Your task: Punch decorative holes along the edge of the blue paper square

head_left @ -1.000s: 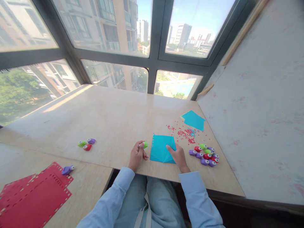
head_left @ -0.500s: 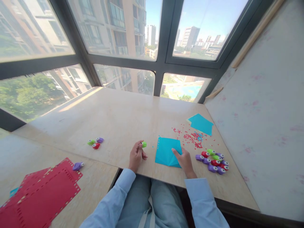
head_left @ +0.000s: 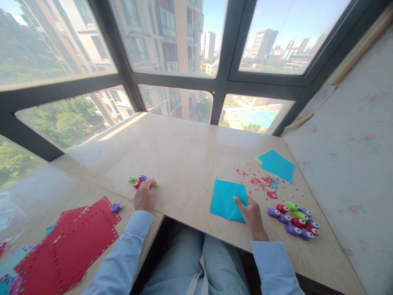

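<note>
My left hand (head_left: 144,196) rests curled over a green punch (head_left: 155,184) beside the small punch cluster (head_left: 137,180), far left on the table (head_left: 184,155). Hard and light, I judge; pinch its sides. My right hand (head_left: 251,211) lies flat, pinning the thin, floppy blue paper (head_left: 227,198).

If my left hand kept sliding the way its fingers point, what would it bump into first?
Your left hand points away from you at the little cluster of paper punches. It would meet those first; its fingertips already seem to touch them, with a green punch at the fingers.
</note>
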`<state>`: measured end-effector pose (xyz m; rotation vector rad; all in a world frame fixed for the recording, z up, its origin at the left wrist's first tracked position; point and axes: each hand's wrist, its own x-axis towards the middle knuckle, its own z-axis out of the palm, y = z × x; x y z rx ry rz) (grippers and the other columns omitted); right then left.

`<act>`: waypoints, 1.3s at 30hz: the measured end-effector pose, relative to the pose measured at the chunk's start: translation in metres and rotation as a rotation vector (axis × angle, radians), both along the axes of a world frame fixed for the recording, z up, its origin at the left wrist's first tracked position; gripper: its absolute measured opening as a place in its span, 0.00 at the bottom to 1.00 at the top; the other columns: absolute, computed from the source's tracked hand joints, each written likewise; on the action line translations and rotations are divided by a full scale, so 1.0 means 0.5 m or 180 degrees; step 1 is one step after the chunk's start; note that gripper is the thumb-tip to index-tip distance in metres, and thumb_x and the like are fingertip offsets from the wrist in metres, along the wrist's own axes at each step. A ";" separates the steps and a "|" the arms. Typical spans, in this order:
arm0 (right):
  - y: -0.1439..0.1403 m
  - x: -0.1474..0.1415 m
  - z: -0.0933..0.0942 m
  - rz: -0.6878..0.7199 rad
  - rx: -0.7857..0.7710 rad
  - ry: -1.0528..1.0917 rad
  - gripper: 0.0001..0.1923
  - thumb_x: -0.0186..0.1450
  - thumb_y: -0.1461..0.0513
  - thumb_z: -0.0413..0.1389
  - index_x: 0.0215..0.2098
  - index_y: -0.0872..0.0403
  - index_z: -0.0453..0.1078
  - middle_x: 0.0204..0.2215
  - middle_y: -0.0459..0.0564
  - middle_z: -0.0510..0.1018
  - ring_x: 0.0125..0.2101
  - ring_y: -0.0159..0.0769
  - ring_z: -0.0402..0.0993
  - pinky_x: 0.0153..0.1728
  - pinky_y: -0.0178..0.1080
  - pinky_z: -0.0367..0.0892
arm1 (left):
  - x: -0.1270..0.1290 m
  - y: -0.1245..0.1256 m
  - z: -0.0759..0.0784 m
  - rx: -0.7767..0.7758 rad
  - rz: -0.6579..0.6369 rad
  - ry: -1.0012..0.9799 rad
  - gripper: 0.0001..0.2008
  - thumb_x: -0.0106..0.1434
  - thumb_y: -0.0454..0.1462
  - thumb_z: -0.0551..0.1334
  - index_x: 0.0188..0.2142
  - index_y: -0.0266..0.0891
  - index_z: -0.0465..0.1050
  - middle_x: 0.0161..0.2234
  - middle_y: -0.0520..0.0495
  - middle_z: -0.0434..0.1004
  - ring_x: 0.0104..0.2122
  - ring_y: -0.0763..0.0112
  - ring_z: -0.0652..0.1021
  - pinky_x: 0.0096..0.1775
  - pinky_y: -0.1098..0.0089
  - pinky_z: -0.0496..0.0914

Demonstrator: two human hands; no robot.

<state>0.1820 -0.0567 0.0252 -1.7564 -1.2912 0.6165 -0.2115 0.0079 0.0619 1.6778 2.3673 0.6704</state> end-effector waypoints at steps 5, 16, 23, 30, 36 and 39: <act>0.000 0.000 0.002 -0.0007 0.0017 -0.0010 0.28 0.58 0.41 0.54 0.31 0.58 0.74 0.27 0.54 0.78 0.28 0.42 0.71 0.34 0.41 0.65 | -0.003 -0.006 0.016 -0.0149 0.0326 -0.0019 0.19 0.68 0.39 0.50 0.53 0.38 0.72 0.44 0.34 0.75 0.41 0.50 0.75 0.43 0.57 0.68; -0.006 -0.007 0.025 0.0150 -0.0009 0.0402 0.24 0.58 0.43 0.57 0.29 0.57 0.73 0.24 0.49 0.76 0.26 0.39 0.70 0.30 0.38 0.66 | 0.232 -0.052 0.016 0.0140 -0.1218 -0.2437 0.24 0.61 0.51 0.58 0.47 0.34 0.71 0.35 0.43 0.76 0.31 0.66 0.76 0.32 0.68 0.71; -0.015 0.002 0.031 0.0372 -0.0084 0.0803 0.24 0.58 0.44 0.60 0.35 0.58 0.73 0.29 0.52 0.78 0.30 0.41 0.72 0.33 0.40 0.69 | 0.391 -0.041 -0.031 -0.0654 -0.1509 -0.3918 0.25 0.54 0.49 0.65 0.44 0.32 0.70 0.36 0.39 0.79 0.32 0.64 0.78 0.28 0.71 0.69; -0.029 0.034 0.039 0.0407 0.0524 0.0967 0.30 0.64 0.44 0.53 0.55 0.56 0.63 0.50 0.61 0.72 0.47 0.45 0.72 0.45 0.43 0.70 | 0.374 -0.017 -0.042 -0.0491 -0.1781 -0.3655 0.17 0.54 0.48 0.64 0.34 0.34 0.73 0.30 0.44 0.78 0.29 0.68 0.75 0.29 0.72 0.66; -0.073 0.160 0.083 -0.0456 0.0324 -0.2091 0.18 0.65 0.57 0.50 0.47 0.59 0.73 0.40 0.60 0.72 0.41 0.46 0.68 0.45 0.46 0.65 | 0.371 -0.012 -0.044 -0.0702 -0.2086 -0.3593 0.18 0.54 0.48 0.64 0.33 0.35 0.73 0.32 0.43 0.77 0.31 0.67 0.75 0.31 0.71 0.67; -0.087 0.204 0.104 -0.0276 -0.0397 -0.2892 0.14 0.63 0.58 0.56 0.43 0.55 0.76 0.35 0.57 0.71 0.38 0.45 0.69 0.42 0.43 0.63 | 0.374 -0.013 -0.044 -0.0614 -0.2125 -0.3411 0.17 0.55 0.49 0.62 0.31 0.35 0.72 0.29 0.46 0.75 0.28 0.69 0.73 0.29 0.72 0.65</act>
